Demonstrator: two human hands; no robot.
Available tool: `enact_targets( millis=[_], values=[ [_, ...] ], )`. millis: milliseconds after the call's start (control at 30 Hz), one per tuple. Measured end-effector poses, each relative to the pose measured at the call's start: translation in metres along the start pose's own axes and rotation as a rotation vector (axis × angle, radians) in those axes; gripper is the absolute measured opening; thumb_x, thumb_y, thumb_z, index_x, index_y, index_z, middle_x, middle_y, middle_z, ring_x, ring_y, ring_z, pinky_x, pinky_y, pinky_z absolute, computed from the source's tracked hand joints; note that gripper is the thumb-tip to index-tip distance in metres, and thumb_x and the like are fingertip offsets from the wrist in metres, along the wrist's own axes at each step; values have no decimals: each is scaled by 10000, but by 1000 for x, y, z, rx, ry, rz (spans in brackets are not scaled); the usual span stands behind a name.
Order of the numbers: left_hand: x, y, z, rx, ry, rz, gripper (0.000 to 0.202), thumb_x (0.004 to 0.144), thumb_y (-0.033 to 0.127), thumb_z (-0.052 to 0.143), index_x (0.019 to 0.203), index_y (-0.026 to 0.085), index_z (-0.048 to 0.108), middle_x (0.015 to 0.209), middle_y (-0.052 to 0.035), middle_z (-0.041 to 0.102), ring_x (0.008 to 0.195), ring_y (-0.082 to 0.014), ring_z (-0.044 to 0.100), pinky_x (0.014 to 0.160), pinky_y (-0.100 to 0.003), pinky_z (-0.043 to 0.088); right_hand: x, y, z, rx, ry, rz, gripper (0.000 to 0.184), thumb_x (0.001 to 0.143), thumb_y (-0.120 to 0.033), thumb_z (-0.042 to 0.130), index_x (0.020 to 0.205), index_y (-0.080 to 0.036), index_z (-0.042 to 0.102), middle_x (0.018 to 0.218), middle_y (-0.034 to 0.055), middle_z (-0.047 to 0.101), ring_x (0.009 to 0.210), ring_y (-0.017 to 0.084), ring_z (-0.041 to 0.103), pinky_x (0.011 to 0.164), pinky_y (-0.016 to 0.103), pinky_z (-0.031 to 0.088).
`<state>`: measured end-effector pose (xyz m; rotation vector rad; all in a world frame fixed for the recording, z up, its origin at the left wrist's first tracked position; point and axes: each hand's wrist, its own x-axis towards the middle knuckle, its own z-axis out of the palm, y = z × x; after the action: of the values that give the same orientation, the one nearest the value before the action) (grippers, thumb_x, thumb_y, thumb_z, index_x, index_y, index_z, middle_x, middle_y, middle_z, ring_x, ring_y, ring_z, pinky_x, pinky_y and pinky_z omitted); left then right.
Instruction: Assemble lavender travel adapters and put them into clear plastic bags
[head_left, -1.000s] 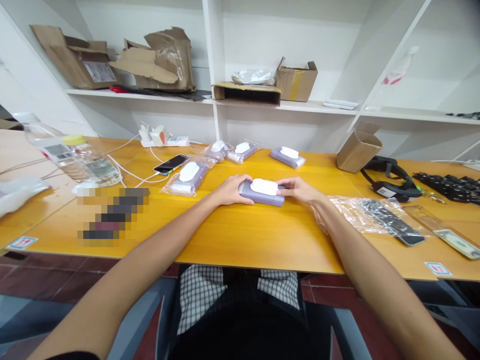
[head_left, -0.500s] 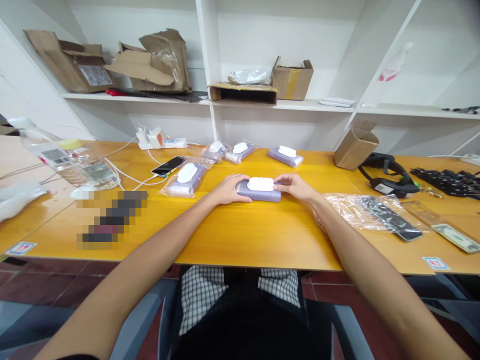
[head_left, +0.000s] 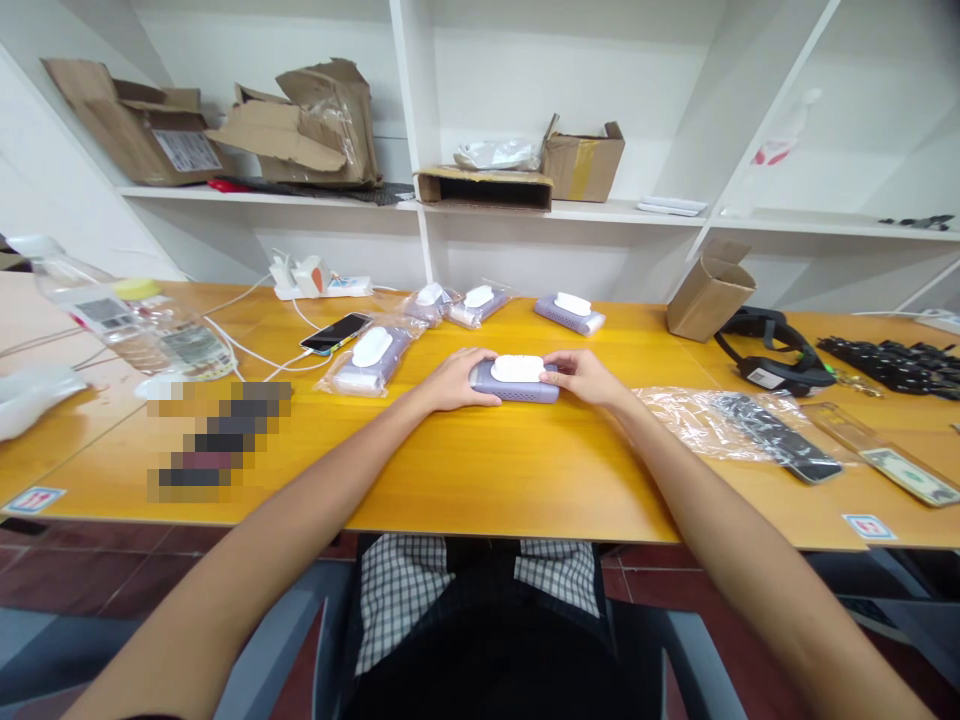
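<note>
A purple pack of wet wipes (head_left: 517, 387) with a white oval flip lid lies on the yellow table, lid upward, between my hands. My left hand (head_left: 459, 382) is closed around its left end, thumb along the near side and fingers behind. At the right end my right hand (head_left: 585, 377) grips the pack, with fingertips against the lid's right edge. The lid looks shut. Another wet wipes pack (head_left: 568, 312) sits farther back, unbagged. Several similar packs stand to its left in clear plastic, among them the nearest bagged pack (head_left: 373, 358).
Left are a phone (head_left: 335, 334) on a white cable, a power strip (head_left: 322, 284) and plastic bottles (head_left: 184, 335). Right lie a bagged black phone-like slab (head_left: 787, 440), a black headset (head_left: 776, 350) and an upright cardboard box (head_left: 709, 295). White shelves (head_left: 637, 212) with cartons rise behind the table.
The view has shifted very slightly. Both hands keep their places on the wet wipes pack, the right fingertips a touch farther left over the lid's edge.
</note>
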<state>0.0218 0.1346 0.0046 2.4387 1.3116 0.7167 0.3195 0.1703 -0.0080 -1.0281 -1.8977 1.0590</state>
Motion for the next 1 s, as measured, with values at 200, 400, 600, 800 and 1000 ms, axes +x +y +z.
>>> enact_targets(
  millis=[200, 400, 600, 800, 1000],
  values=[
    [0, 2, 2, -26, -27, 18, 841, 669, 609, 891, 1373, 231, 628, 1367, -112, 655, 1281, -363, 611, 1136, -504, 462, -4, -8, -5, -45, -118, -28, 488, 735, -480, 883, 1120, -187, 819, 1171, 94, 804, 1091, 331, 729, 1027, 496, 562],
    [2, 8, 8, -48, -20, 23, 827, 652, 601, 905, 1358, 254, 650, 1345, -102, 659, 1275, -363, 619, 1140, -516, 464, -8, -19, -7, 23, -285, -12, 569, 722, -377, 898, 1260, -227, 788, 1318, 55, 767, 1211, 325, 694, 1107, 492, 516],
    [2, 4, 9, -54, -8, 52, 820, 650, 593, 915, 1347, 245, 660, 1339, -116, 668, 1267, -358, 623, 1129, -514, 467, -8, -22, 1, -65, -178, -9, 528, 759, -422, 864, 1225, -187, 783, 1242, 79, 784, 1121, 308, 707, 1042, 460, 534],
    [3, 5, 13, -35, 15, 53, 836, 658, 593, 922, 1363, 233, 655, 1335, -134, 671, 1268, -366, 615, 1121, -523, 464, -9, -25, 15, -314, 24, -55, 438, 760, -475, 857, 1077, -179, 788, 1052, 79, 800, 951, 284, 703, 865, 396, 545],
    [4, 8, 16, -9, 21, 39, 849, 666, 603, 915, 1382, 234, 644, 1315, -128, 672, 1265, -370, 611, 1112, -524, 471, -10, -26, 24, -361, 82, -115, 403, 780, -485, 850, 1045, -187, 798, 1049, 84, 807, 931, 291, 717, 824, 374, 532]
  ],
)
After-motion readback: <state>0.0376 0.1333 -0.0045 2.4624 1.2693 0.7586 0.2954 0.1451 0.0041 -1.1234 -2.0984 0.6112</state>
